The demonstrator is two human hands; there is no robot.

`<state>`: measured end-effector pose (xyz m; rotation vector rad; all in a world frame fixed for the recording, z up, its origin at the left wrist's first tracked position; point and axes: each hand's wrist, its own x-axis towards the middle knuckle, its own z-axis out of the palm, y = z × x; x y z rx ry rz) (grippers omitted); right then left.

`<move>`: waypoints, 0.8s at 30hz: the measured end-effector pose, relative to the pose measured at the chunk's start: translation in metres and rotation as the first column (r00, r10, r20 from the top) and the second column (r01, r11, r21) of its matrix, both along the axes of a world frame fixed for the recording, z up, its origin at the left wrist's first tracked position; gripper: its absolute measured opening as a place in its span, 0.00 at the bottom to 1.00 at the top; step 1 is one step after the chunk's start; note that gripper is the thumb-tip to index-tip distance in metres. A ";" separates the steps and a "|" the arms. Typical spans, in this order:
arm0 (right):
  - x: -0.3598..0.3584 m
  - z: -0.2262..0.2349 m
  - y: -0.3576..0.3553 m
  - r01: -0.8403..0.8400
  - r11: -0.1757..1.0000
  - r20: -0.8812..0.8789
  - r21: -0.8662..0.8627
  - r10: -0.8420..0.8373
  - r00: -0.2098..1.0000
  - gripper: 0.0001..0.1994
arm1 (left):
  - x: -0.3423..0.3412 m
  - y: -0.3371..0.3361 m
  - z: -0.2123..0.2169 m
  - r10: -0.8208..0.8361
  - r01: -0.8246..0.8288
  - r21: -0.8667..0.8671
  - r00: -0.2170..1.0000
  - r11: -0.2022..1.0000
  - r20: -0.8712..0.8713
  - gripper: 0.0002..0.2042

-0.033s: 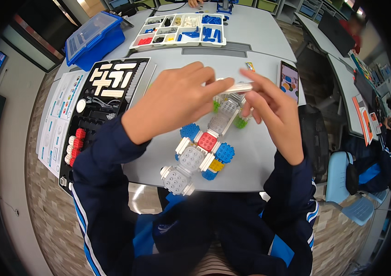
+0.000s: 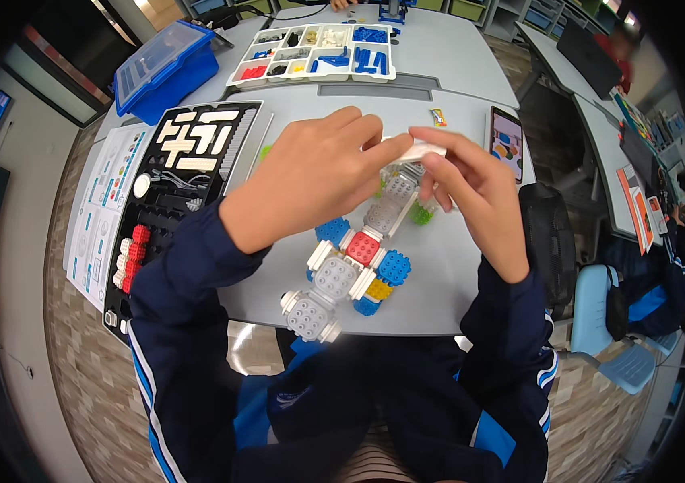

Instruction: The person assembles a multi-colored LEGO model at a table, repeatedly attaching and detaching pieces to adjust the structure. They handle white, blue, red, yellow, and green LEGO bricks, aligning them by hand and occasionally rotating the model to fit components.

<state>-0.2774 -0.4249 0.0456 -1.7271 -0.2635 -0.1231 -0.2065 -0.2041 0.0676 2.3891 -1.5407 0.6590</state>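
Note:
A white plastic building piece (image 2: 423, 151) is raised over the far end of a model built of chunky studded blocks. My left hand (image 2: 322, 165) pinches it from the left, between thumb and bent fingers. From the right, my right hand (image 2: 475, 189) has its thumb and forefinger closed on the same piece. Below them, the model runs toward me with grey blocks (image 2: 336, 278), a red block (image 2: 364, 249), blue blocks (image 2: 394, 266) and a yellow block (image 2: 379, 290). Green blocks (image 2: 421, 213) show partly behind my fingers. Whether the white piece touches the model is hidden.
On the left lies a black tray (image 2: 164, 189) with white beams, cables and red blocks, beside printed sheets (image 2: 101, 193). Farther off stand a blue bin (image 2: 167, 68) and a white sorting tray (image 2: 314, 55). A phone (image 2: 505, 141) and a small colourful packet (image 2: 438, 117) lie right.
My right thumb and forefinger have closed in on the white piece, which has tilted slightly. My left hand has shifted a little. The block model stays where it was.

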 end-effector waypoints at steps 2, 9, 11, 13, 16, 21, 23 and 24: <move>0.014 -0.004 -0.002 -0.004 1.000 -0.020 0.028 0.005 1.000 0.13 | -0.001 -0.005 -0.002 0.019 -0.020 -0.050 1.000 0.999 -0.019 0.24; 0.042 -0.002 -0.043 -0.160 0.986 -0.247 -0.044 0.145 0.958 0.08 | 0.040 0.034 -0.035 0.076 -0.066 0.054 0.397 0.996 -0.914 0.26; 0.036 -0.006 -0.030 -0.178 0.979 -0.250 -0.100 0.149 0.957 0.09 | 0.048 0.033 -0.059 0.038 -0.062 0.039 -0.011 0.997 -0.999 0.29; 0.026 -0.006 -0.015 -0.197 0.943 -0.243 -0.269 0.131 0.961 0.10 | 0.044 0.026 -0.081 -0.122 -0.043 -0.117 -0.150 0.992 -0.981 0.34; 0.010 -0.007 0.002 -0.084 0.862 -0.121 -0.500 0.026 0.992 0.09 | 0.041 0.010 -0.100 -0.176 -0.093 -0.159 -0.214 0.983 -0.961 0.37; 0.008 -0.015 0.016 0.168 0.779 0.347 -0.604 0.068 0.935 0.05 | 0.039 0.004 -0.107 -0.231 -0.106 -0.206 -0.355 0.973 -0.906 0.36; 0.002 -0.018 0.017 0.124 0.842 0.291 -0.525 0.041 0.956 0.06 | 0.035 0.004 -0.107 -0.230 -0.084 -0.214 -0.394 0.973 -0.890 0.35; 0.000 -0.019 0.018 0.113 0.863 0.258 -0.492 0.021 0.966 0.07 | 0.032 0.004 -0.107 -0.245 -0.090 -0.228 -0.400 0.969 -0.883 0.35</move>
